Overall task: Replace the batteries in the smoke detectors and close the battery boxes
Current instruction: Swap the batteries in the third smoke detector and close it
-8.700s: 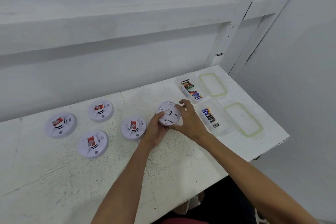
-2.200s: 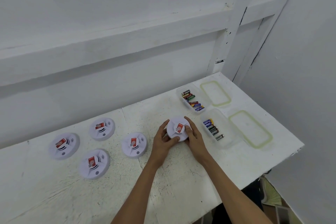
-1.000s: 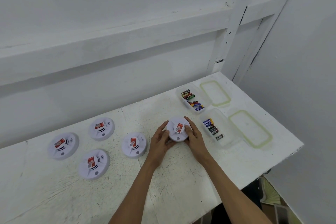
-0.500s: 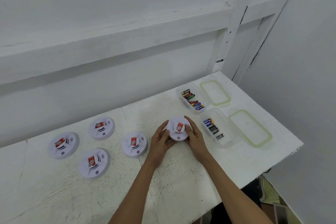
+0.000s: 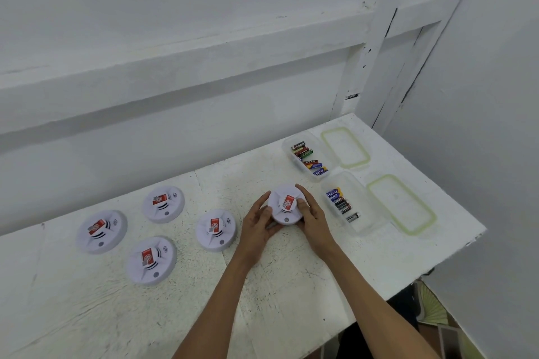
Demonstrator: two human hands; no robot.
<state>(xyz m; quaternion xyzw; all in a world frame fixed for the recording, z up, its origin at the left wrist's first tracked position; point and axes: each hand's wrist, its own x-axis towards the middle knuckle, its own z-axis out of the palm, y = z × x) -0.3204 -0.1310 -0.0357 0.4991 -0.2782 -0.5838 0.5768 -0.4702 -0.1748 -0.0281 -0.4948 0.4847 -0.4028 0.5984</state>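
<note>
Grips of left hand (image 5: pixel 258 221) and right hand (image 5: pixel 313 217) curl round smoke detector (image 5: pixel 287 204), seemingly on table (image 5: pixel 277 285).

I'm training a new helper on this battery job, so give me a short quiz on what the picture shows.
1. True or false: the left hand and the right hand both hold one smoke detector.
2. How many other detectors lie untouched on the table?
3. Where are the lids of the two battery boxes?
A) pressed onto the boxes
B) on the table beside the boxes
C) under the detectors

Key:
1. True.
2. Four.
3. B.
</note>
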